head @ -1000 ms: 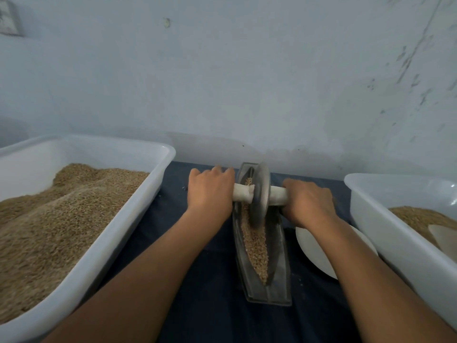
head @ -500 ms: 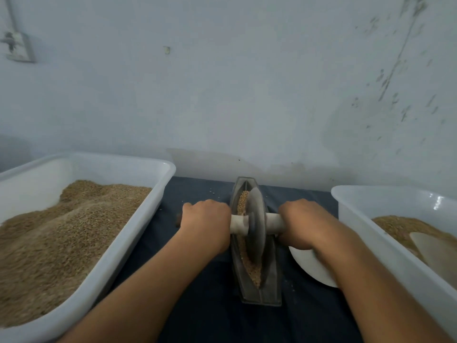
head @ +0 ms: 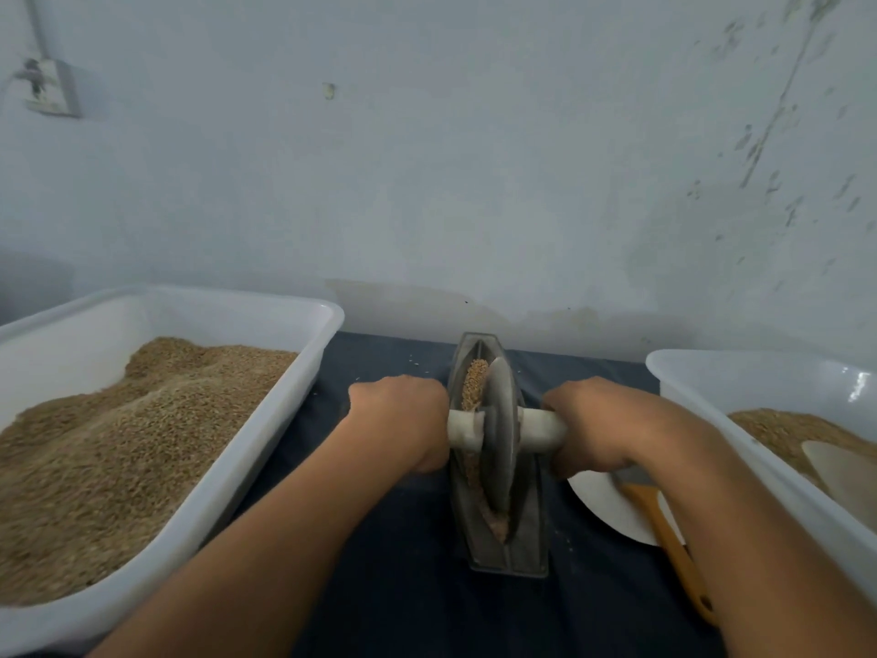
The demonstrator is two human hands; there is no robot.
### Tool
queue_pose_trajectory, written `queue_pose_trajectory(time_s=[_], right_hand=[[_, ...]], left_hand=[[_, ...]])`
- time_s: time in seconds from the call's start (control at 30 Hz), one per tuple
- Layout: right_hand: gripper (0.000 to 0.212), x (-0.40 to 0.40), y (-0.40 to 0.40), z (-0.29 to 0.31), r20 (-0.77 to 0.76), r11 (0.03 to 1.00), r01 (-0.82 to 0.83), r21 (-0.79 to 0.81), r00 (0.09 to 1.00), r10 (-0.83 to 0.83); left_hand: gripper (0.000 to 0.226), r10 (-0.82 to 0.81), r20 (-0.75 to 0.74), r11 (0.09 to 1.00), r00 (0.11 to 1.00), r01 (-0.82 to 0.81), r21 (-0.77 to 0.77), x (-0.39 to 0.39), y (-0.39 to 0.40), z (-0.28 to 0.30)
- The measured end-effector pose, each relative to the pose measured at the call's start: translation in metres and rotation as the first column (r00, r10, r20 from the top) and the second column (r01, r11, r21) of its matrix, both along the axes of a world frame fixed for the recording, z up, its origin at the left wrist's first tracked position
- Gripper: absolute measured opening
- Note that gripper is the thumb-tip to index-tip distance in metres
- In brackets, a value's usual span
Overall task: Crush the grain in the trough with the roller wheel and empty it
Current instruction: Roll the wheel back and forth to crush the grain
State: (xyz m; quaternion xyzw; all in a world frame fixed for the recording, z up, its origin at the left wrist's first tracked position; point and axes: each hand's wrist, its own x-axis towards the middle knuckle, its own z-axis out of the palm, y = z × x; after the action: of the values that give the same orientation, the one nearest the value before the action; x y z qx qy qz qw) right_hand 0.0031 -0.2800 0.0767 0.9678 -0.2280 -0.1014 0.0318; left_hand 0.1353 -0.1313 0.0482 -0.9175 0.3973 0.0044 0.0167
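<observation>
A narrow grey metal trough (head: 527,553) lies lengthwise on the dark cloth in the middle, with brown grain (head: 474,382) inside it. A grey roller wheel (head: 499,434) stands upright in the trough near its middle, on a pale wooden axle (head: 541,427). My left hand (head: 403,420) grips the left end of the axle. My right hand (head: 593,425) grips the right end. The grain under the wheel is hidden; some shows at the trough's far and near ends.
A large white tub (head: 265,444) of grain fills the left side. Another white tub (head: 740,387) with grain stands at the right. Between it and the trough lie a white plate (head: 602,503) and an orange-handled tool (head: 674,548). A wall rises close behind.
Both hands have drawn the wheel back toward me along the trough, from its far end to about the middle. The camera view has tilted upward.
</observation>
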Motion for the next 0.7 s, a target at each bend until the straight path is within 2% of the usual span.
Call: queue_pose_trajectory(time_s=[0.1,0.2,0.3,0.4,0.47,0.57,0.7], right_hand=[[0.031,0.002,-0.015,-0.011,0.077,0.996,0.013,0.083,0.997,-0.019],[0.032,0.006,-0.03,-0.022,0.246,0.994,-0.016,0.109,0.969,-0.011],[0.034,0.017,-0.038,-0.03,0.425,0.994,-0.109,0.019,0.901,0.09],[0.03,0.025,-0.043,-0.04,0.517,0.98,-0.157,-0.122,0.833,0.198],[0.024,0.027,-0.045,-0.049,0.538,0.964,-0.146,-0.222,0.806,0.245],[0.025,0.029,-0.045,-0.059,0.519,0.943,-0.089,-0.32,0.816,0.253],[0.024,0.03,-0.043,-0.055,0.455,0.974,-0.04,-0.223,0.879,0.14]], left_hand=[[0.046,0.082,0.15,0.992,0.985,-0.067,-0.103,0.003,-0.01,-0.008],[0.051,0.149,0.232,0.977,0.961,-0.106,-0.187,0.011,-0.016,-0.018],[0.044,0.147,0.28,0.958,0.949,-0.066,-0.277,0.024,-0.017,-0.034],[0.033,0.132,0.321,0.938,0.938,-0.014,-0.345,0.031,-0.018,-0.044],[0.03,0.112,0.372,0.933,0.921,0.03,-0.358,0.034,-0.019,-0.045],[0.029,0.08,0.444,0.935,0.892,0.088,-0.345,0.035,-0.021,-0.041],[0.032,0.05,0.455,0.951,0.889,0.097,-0.294,0.029,-0.022,-0.033]])
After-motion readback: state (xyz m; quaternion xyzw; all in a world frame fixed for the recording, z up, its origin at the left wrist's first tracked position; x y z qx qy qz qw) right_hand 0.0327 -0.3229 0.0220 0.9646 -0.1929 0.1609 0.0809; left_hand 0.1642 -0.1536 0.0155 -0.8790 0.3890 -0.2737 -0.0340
